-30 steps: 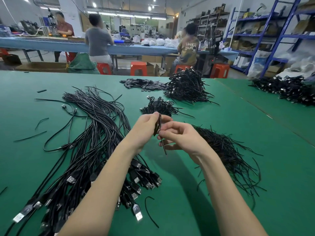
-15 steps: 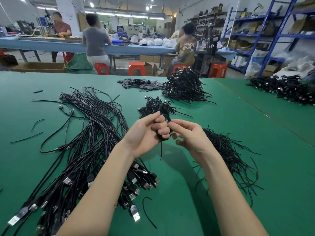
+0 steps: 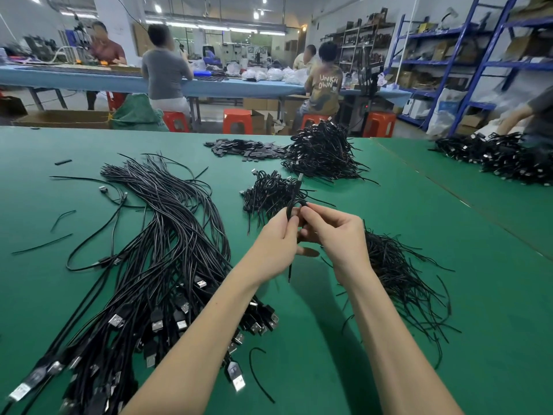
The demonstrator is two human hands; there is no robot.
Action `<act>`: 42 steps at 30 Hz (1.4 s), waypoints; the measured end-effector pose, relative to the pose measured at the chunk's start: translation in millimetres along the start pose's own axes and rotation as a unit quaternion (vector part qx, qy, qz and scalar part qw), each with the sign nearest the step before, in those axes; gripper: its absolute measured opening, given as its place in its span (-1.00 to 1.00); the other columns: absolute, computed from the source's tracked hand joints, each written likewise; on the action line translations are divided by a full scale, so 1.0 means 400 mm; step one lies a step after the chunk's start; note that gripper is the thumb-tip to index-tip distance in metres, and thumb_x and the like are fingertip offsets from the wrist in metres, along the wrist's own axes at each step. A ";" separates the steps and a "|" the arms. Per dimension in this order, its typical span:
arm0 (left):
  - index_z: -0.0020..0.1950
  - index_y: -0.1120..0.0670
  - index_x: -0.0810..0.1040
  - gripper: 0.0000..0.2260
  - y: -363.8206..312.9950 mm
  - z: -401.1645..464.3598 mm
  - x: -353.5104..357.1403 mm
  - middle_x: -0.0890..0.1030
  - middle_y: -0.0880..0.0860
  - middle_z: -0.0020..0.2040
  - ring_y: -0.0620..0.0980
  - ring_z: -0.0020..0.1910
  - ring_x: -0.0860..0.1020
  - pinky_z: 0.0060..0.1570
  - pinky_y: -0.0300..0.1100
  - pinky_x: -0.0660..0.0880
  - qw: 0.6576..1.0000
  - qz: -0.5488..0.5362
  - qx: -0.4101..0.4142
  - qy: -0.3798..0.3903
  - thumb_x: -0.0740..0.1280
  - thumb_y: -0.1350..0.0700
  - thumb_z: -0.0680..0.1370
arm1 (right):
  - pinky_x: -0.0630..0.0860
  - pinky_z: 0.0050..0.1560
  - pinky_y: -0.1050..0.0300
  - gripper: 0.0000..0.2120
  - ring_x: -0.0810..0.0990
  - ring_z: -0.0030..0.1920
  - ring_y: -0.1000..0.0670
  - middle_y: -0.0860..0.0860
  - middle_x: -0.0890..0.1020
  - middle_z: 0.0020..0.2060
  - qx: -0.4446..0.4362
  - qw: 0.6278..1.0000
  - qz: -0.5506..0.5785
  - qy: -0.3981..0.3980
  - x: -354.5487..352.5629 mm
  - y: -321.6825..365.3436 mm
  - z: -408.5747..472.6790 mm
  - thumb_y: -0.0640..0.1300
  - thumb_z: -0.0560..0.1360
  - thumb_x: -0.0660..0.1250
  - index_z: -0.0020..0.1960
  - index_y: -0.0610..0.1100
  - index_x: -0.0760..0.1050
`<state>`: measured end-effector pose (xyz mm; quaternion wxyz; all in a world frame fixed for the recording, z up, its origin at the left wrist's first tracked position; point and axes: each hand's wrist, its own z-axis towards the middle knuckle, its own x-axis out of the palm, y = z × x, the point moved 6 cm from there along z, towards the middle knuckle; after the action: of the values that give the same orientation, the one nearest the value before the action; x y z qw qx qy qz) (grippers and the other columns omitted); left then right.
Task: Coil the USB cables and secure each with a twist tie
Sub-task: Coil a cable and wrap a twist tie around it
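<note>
Both hands meet above the green table (image 3: 359,369), holding one small coiled black USB cable (image 3: 292,208). My left hand (image 3: 276,238) grips the coil from the left. My right hand (image 3: 335,235) pinches it from the right, and a black twist tie end (image 3: 289,272) hangs down between the hands. A long bundle of uncoiled USB cables (image 3: 155,250) lies to the left, plugs toward me. A loose heap of black twist ties (image 3: 398,280) lies to the right. A small pile of tied coils (image 3: 269,193) sits just beyond my hands.
A larger heap of coiled cables (image 3: 323,154) and a pile of flat black pieces (image 3: 242,148) lie farther back. Another cable heap (image 3: 502,160) is at the far right by a person's arm. Stray ties dot the left. Several people sit at a blue bench behind.
My hands have lifted slightly and closed tighter together on the coil. My right hand's fingers have moved onto the coil's top; the tie end still hangs below.
</note>
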<state>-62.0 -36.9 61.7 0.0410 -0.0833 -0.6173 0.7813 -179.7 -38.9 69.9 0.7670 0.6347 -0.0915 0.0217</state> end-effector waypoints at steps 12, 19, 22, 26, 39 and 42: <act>0.20 0.17 0.37 -0.84 -0.004 -0.002 0.004 0.55 0.08 -0.15 -0.01 -0.29 0.46 -0.25 -0.20 0.36 0.958 0.284 0.036 0.020 0.07 0.22 0.67 | 0.51 -0.23 0.04 -0.95 0.54 -0.40 0.07 0.05 0.67 -0.40 -0.056 0.987 -0.149 -0.005 -0.007 0.013 0.014 -0.03 0.43 0.56 -0.12 0.03 0.75; 0.03 -0.01 0.21 -0.92 0.031 0.001 0.027 0.46 -0.02 -0.23 -0.18 -0.38 0.39 -0.36 -0.28 0.34 0.999 0.045 -0.009 0.019 0.05 0.08 0.72 | 0.52 -0.32 0.18 -0.87 0.55 -0.47 0.03 -0.05 0.62 -0.43 0.027 0.998 -0.059 -0.018 -0.042 -0.011 0.019 -0.13 0.47 0.55 -0.14 -0.20 0.69; -0.03 0.00 0.21 -0.86 0.053 0.006 -0.006 0.44 -0.01 -0.25 -0.23 -0.45 0.36 -0.45 -0.34 0.31 0.999 -0.004 -0.048 -0.027 0.05 0.11 0.72 | 0.53 -0.29 0.23 -0.83 0.63 -0.37 0.10 0.07 0.71 -0.31 0.054 0.988 -0.145 0.028 -0.068 -0.005 0.024 0.03 0.51 0.50 -0.10 -0.08 0.67; -0.05 0.05 0.21 -0.85 0.067 0.006 -0.041 0.40 -0.04 -0.33 -0.15 -0.46 0.26 -0.49 -0.33 0.21 0.987 -0.128 -0.073 -0.067 0.07 0.18 0.72 | 0.57 -0.06 0.15 -0.94 0.65 -0.08 0.09 0.18 0.71 -0.17 0.062 0.819 -0.569 0.036 -0.146 -0.006 0.027 0.09 0.45 0.49 -0.15 0.12 0.69; -0.03 0.06 0.22 -0.86 0.066 0.004 -0.058 0.41 -0.04 -0.35 -0.16 -0.46 0.26 -0.51 -0.33 0.20 0.979 -0.167 -0.091 -0.078 0.08 0.18 0.72 | 0.52 -0.07 0.12 -0.85 0.63 -0.06 -0.04 0.05 0.67 -0.12 0.086 0.777 -0.613 0.113 -0.114 -0.058 0.018 0.03 0.60 0.30 -0.05 0.02 0.60; -0.03 0.06 0.22 -0.87 0.062 0.005 -0.066 0.40 -0.03 -0.32 -0.16 -0.46 0.26 -0.51 -0.34 0.21 0.981 -0.156 -0.084 -0.085 0.07 0.18 0.72 | 0.42 -0.25 0.24 -0.86 0.48 -0.31 0.09 0.16 0.60 -0.31 0.050 0.899 -0.408 0.152 -0.081 -0.017 0.015 -0.01 0.63 0.32 -0.05 -0.04 0.58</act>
<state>-35.4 -49.0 40.1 0.1022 0.0775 -0.6872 0.7150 -211.1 -43.3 59.0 0.6803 0.6431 0.2941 -0.1925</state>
